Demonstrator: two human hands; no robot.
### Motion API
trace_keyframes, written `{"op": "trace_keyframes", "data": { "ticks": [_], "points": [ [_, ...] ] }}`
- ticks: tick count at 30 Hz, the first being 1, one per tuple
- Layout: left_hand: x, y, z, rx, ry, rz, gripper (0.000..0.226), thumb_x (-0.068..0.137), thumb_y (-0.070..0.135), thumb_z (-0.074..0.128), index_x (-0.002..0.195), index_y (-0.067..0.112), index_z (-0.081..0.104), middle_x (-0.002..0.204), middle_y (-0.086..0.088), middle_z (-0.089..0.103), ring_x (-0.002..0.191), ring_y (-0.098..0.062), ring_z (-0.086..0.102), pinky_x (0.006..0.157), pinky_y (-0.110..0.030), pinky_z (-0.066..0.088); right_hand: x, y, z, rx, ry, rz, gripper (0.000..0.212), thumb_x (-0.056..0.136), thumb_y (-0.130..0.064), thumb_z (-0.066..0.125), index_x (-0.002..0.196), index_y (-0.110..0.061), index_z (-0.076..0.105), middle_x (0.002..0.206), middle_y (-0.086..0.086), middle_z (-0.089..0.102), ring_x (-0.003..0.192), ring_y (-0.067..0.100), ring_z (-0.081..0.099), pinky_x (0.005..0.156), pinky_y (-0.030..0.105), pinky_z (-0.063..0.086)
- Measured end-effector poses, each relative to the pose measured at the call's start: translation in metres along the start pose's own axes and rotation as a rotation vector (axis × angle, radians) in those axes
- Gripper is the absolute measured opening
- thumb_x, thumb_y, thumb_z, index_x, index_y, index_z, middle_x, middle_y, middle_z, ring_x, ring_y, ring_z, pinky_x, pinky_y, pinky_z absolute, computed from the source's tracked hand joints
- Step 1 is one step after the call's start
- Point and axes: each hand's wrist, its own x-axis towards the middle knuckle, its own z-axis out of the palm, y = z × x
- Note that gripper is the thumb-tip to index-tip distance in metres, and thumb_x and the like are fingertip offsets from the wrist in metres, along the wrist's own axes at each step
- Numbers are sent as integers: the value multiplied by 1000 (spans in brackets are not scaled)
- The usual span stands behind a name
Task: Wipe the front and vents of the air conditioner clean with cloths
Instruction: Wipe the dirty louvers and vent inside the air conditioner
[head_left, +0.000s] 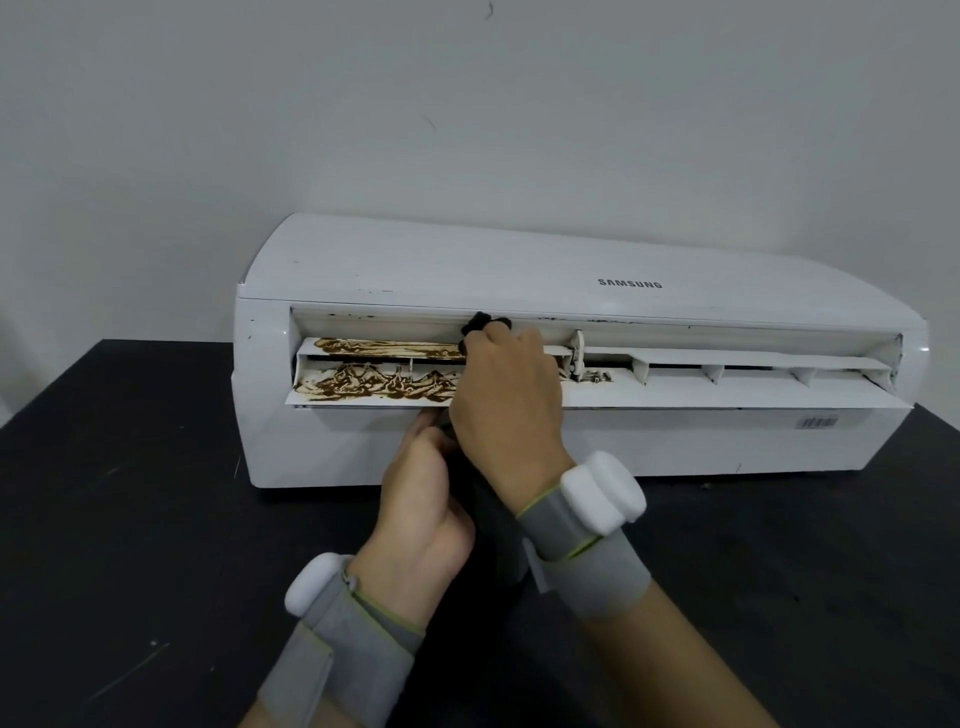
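Air conditioner on the desk, brown grime smeared across the left of its open vent.
The right hand pinches a dark cloth against the vent at the grime's edge. Just below, the left hand grips the cloth's tail, seemingly to keep it taut.

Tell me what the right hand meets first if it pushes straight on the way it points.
Probably the air conditioner itself: the right hand, holding a dark cloth ahead of it, points at the outlet's upper wall; depth there is unclear.
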Motion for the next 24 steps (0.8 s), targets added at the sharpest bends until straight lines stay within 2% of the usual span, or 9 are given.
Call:
{"op": "trace_keyframes", "data": {
  "ticks": [4, 7, 10, 12, 16, 18, 22, 24],
  "points": [
    [-1, 0, 0, -15, -19, -9, 43, 90, 2, 35, 121, 17, 62, 88, -9, 68, 79, -22, 64, 66, -31, 53, -3, 4, 1, 19, 15, -14, 33, 87, -9, 38, 116, -13, 52, 120, 4, 52, 106, 27, 41, 76, 31, 26],
    [0, -3, 0, 11, -48, 31, 44, 90, -1, 31, 114, 18, 63, 84, -9, 69, 78, -22, 64, 66, -32, 53, -5, 11, 0, 82, 19, 8, 35, 86, -22, 45, 119, -17, 55, 122, 1, 54, 105, 29, 44, 84, 35, 35],
    [-2, -3, -2, 78, -118, 22, 38, 91, -2, 31, 108, 14, 61, 85, -13, 69, 80, -24, 65, 67, -35, 52, -7, 30, -3, 57, 37, 89, 38, 82, -35, 48, 113, -16, 58, 116, 4, 54, 102, 31, 48, 83, 38, 39],
    [-2, -4, 1, 133, -163, -15, 32, 91, -1, 34, 106, 13, 59, 87, -15, 68, 80, -25, 66, 66, -35, 54, -9, 46, -3, -3, 44, 133, 38, 83, -37, 48, 113, -15, 56, 117, 6, 53, 101, 31, 48, 81, 38, 40],
    [-4, -12, 5, 195, -183, -47, 46, 92, -3, 36, 133, 13, 50, 120, -18, 63, 108, -30, 61, 84, -38, 52, -8, 57, -1, -13, 42, 139, 36, 85, -31, 49, 117, -15, 54, 120, 5, 51, 105, 30, 46, 82, 37, 38],
    [-4, -14, 3, 197, -192, -41, 50, 92, -4, 37, 137, 15, 48, 120, -16, 64, 108, -29, 62, 79, -36, 54, -11, 54, 1, 12, 42, 110, 37, 83, -25, 50, 119, -15, 53, 122, 4, 51, 105, 28, 43, 82, 35, 37],
    [-2, -16, -1, 225, -248, -37, 44, 90, -1, 37, 120, 18, 62, 104, -12, 72, 86, -21, 71, 63, -30, 57, -26, 57, 4, 80, 98, 69, 44, 79, -18, 52, 123, -13, 54, 125, 3, 53, 100, 27, 42, 80, 35, 39],
    [-2, -19, 0, 222, -254, -40, 42, 89, 0, 37, 106, 22, 69, 100, -9, 73, 86, -21, 71, 66, -32, 56, -31, 58, 3, 81, 104, 73, 42, 79, -18, 53, 120, -12, 56, 122, 5, 55, 99, 27, 42, 80, 37, 40]
  ]
}}
